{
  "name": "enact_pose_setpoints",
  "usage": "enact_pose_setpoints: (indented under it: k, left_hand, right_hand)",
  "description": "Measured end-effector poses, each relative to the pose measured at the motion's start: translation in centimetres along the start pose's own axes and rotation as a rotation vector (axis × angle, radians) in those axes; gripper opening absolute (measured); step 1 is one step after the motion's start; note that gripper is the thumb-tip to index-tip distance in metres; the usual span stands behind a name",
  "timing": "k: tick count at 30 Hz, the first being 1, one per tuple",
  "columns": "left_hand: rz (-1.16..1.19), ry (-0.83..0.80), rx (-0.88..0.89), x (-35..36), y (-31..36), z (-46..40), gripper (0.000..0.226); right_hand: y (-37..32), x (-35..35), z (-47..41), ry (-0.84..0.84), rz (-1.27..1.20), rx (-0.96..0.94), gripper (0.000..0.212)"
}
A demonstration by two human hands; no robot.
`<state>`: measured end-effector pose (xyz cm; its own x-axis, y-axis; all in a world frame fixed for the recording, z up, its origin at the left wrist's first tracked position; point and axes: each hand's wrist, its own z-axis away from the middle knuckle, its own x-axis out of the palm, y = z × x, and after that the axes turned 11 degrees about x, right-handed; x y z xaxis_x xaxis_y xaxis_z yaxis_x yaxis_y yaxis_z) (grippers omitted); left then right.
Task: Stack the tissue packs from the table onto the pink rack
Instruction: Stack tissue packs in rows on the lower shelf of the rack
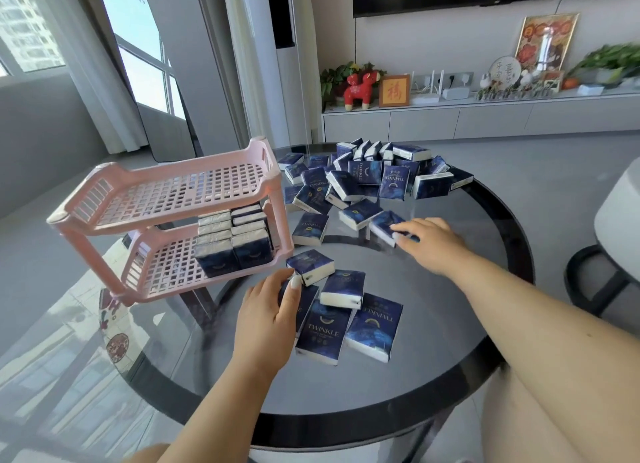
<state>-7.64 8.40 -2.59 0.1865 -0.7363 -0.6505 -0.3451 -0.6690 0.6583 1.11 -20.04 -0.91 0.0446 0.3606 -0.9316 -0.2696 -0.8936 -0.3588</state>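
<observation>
Dark blue tissue packs (374,325), pink lattice rack (180,192), black-rimmed table (498,220)

Bright daylight, coming from the windows (138,46) at left. Window panes blown out, near white. Glass tabletop (433,341) carries pale glare and window reflections along its left and near side. Shadows soft and faint. Wide-angle bending: walls and window frames lean and curve toward the edges. Right fingertips (401,232) smeared by motion blur; far-right plant (613,58) soft. Centre sharp.
</observation>
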Motion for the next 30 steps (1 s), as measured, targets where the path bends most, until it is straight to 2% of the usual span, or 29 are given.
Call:
enact_pose_setpoints:
  k: [7,9,11,13,14,17,21,24,27,30]
  left_hand:
    - [0.051,0.016,-0.047,-0.2,0.4,0.4,0.034]
    - [0.044,0.024,-0.062,-0.3,0.5,0.6,0.032]
    - [0.044,0.051,-0.097,-0.3,0.7,0.8,0.032]
    - [-0.067,0.082,-0.154,-0.3,0.4,1.1,0.036]
    - [-0.169,0.084,-0.193,-0.3,0.1,1.2,0.041]
    - [-0.336,0.038,-0.267,-0.8,-0.5,1.8,0.051]
    - [-0.352,-0.030,-0.239,-1.4,0.2,2.7,0.045]
    - [-0.329,-0.050,-0.214,-1.6,0.7,3.0,0.036]
    - [-0.276,-0.061,-0.206,-1.9,1.0,3.2,0.023]
    - [-0.219,-0.037,-0.195,-2.0,1.3,3.5,0.022]
  right_hand:
    - [-1.9,1.2,5.6,-0.094,-0.108,-0.164,0.040]
    - [-1.8,1.3,6.7,-0.125,-0.149,-0.238,0.039]
    - [-1.3,1.4,7.6,-0.145,-0.301,-0.293,0.034]
    - [-0.8,1.4,8.3,-0.100,-0.456,-0.260,0.034]
    - [-0.5,1.3,8.4,-0.040,-0.454,-0.220,0.039]
    - [0.3,0.9,8.6,0.040,-0.227,-0.029,0.058]
    - [0.4,0.4,9.0,0.017,-0.187,0.012,0.045]
    - [0.5,0.3,9.3,0.027,-0.236,0.011,0.047]
    - [0.7,0.9,9.1,0.010,-0.355,0.029,0.049]
    - [0.8,1.5,8.8,0.004,-0.538,0.017,0.043]
